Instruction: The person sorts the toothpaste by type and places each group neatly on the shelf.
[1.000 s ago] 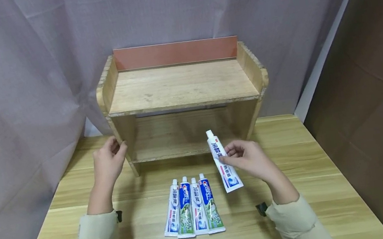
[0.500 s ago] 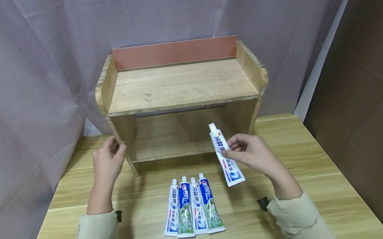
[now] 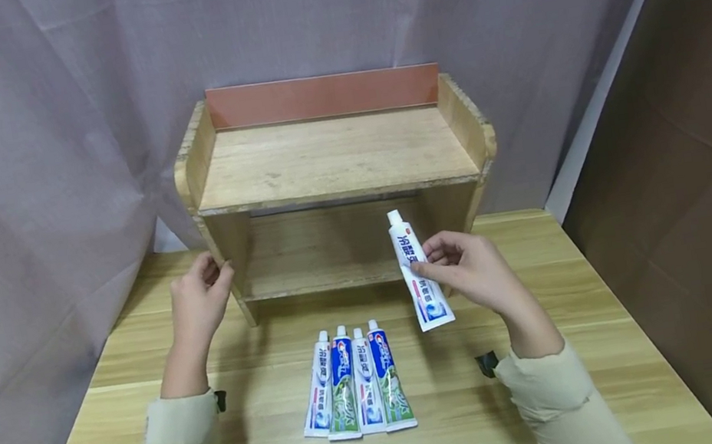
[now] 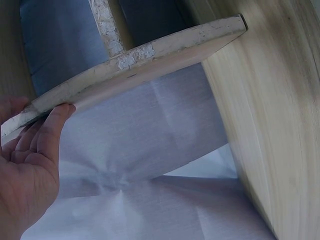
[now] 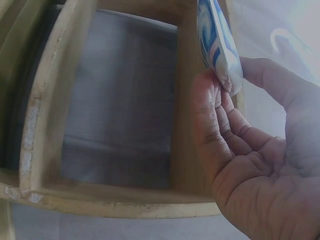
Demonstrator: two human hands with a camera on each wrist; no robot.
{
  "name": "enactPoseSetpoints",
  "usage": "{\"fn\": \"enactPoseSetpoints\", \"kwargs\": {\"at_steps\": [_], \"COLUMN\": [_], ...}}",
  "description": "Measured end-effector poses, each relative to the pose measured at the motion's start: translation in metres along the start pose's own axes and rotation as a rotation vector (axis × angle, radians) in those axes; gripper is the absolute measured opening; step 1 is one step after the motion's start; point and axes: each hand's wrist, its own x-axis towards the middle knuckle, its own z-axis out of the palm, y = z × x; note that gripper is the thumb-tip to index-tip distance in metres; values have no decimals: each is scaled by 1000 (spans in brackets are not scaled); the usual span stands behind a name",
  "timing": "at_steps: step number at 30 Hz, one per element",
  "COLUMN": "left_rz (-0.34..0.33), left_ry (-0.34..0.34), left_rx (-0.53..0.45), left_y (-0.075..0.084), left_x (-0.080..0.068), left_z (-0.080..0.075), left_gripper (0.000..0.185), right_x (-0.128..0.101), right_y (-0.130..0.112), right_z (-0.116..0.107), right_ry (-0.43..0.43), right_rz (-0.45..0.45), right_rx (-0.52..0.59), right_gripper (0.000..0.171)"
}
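Note:
My right hand [image 3: 465, 271] pinches a white and blue toothpaste tube [image 3: 419, 274] at its middle, cap up, in the air before the right end of the wooden shelf unit [image 3: 338, 178]. In the right wrist view the tube [image 5: 218, 42] sits between thumb and fingers, with the shelf's lower opening behind it. My left hand [image 3: 199, 301] holds the front edge of the shelf's left side panel [image 4: 130, 65], fingers curled round it. Several more toothpaste tubes [image 3: 356, 381] lie side by side on the table in front of the shelf.
The shelf unit stands at the back of a light wooden table [image 3: 630, 365], against a grey curtain [image 3: 37, 148]. A brown wall [image 3: 703, 159] runs along the right. Both shelf levels show bare wood.
My right hand has lifted the toothpaste tube up and slightly farther toward the shelf. My left hand has stayed on the side panel.

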Motion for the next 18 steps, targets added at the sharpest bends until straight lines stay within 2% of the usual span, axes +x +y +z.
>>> {"fn": "enactPoseSetpoints", "kwargs": {"at_steps": [9, 18], "left_rz": [4, 5], "left_ry": [-1, 4], "left_rx": [-1, 2], "left_y": [-1, -2], "left_x": [0, 0], "left_z": [0, 0], "left_gripper": [22, 21], "right_x": [5, 10], "right_y": [-8, -17], "right_z": [-3, -8], "right_ry": [35, 41], "right_rz": [-44, -46], "right_rx": [-58, -52], "right_gripper": [28, 29]}}
